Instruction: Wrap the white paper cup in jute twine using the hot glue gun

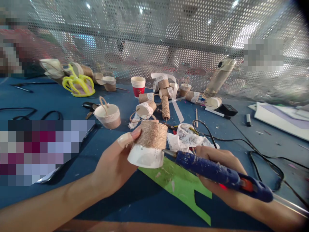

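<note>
My left hand [116,162] is closed around an upturned paper cup [148,145], its upper part wound with jute twine and its white rim end bare. A plaster wraps the thumb resting on the twine. My right hand [219,170] grips a blue hot glue gun [217,172]. The gun's metal nozzle touches the cup's side where twine meets white paper. Both are held above a green paper sheet [180,185] on the blue table.
Several twine-wrapped cups [108,116], a red paper cup [138,86], a twine spool [165,108], lace strips [188,137], yellow plastic loops [78,85] and scissors [89,105] lie behind. Black cables [256,154] run at right. A perforated metal screen [169,42] backs the table.
</note>
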`<state>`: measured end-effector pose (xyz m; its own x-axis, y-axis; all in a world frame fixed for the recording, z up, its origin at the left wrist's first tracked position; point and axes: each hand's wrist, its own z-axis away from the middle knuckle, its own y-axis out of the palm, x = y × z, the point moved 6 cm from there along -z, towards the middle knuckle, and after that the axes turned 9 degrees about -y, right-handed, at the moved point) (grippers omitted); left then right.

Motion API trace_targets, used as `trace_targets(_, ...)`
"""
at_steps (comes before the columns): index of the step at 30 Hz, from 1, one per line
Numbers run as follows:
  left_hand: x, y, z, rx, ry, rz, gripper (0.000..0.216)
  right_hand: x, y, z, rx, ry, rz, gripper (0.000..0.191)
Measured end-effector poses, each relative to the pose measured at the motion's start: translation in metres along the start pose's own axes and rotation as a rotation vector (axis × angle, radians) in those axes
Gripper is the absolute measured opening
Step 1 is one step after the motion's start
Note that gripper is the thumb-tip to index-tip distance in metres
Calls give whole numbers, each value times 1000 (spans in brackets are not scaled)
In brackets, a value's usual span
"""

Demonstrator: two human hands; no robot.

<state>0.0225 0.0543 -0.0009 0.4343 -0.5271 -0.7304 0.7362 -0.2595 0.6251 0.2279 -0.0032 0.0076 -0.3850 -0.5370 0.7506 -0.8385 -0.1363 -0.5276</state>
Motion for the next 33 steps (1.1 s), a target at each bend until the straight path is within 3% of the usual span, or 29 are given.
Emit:
trace_targets(6,-2,-2,-1,-39,13,-47,27,1,-1,1,-13,-6,30,28)
trace_targets(17,2,-5,0,33,57,-14,31,0,-1,1,-5,-38,38,27)
trace_targets(33,5,-8,-2,17,72,-12,34,1,0,4,-6,-77,59,26)
